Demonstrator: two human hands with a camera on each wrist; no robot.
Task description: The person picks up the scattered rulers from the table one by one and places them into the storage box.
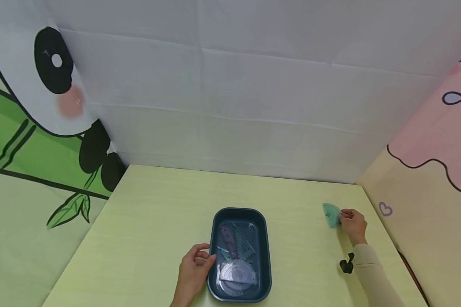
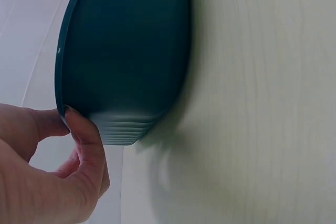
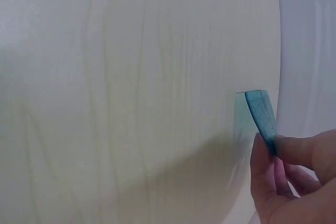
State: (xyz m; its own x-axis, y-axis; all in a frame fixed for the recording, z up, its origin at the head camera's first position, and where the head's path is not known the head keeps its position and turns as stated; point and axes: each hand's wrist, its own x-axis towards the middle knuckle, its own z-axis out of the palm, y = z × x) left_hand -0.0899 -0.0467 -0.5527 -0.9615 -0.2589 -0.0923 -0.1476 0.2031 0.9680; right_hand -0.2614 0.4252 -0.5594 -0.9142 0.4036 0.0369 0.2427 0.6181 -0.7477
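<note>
A dark teal rectangular plastic tray [image 1: 268,256] sits near the front of the table. Inside it lie a purplish ruler [image 1: 228,238], a clear triangular set square [image 1: 243,242], a small light-blue piece and a clear round protractor [image 1: 238,273]. My left hand [image 1: 195,268] pinches the tray's left rim between thumb and fingers; in the left wrist view the tray's outer wall [image 2: 126,51] fills the top. Over at the right, my right hand [image 1: 354,224] pinches a green see-through protractor [image 1: 331,214] by its edge. The right wrist view shows that protractor [image 3: 261,111] tilted up, between thumb and fingertips.
The pale yellow table [image 1: 169,200] ends at a white wall covering [image 1: 253,106] behind. Printed panels with cartoon figures stand at the left [image 1: 23,221] and right [image 1: 430,230]. A small black object [image 1: 347,263] shows beside the right sleeve.
</note>
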